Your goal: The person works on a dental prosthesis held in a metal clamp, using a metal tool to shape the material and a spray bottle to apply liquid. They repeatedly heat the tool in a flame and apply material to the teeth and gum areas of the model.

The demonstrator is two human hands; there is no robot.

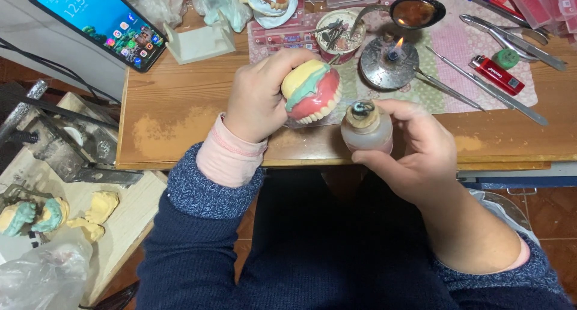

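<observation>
Nearest me, my right hand [421, 157] is wrapped around a small frosted glass bottle [367, 130] with a cork-like top, held just over the near edge of the wooden table [180, 106]. It looks smooth and breakable, so I judge the grip belongs round its body, not the neck. Just left of it, my left hand [258, 100] is clamped on a denture model [311, 92]: yellow stone base, green and pink wax, a row of teeth facing down. I judge the stone heavy and brittle and the wax soft, so the base is the place to hold. Farther off, a small spirit lamp [389, 63] burns on a metal dish.
</observation>
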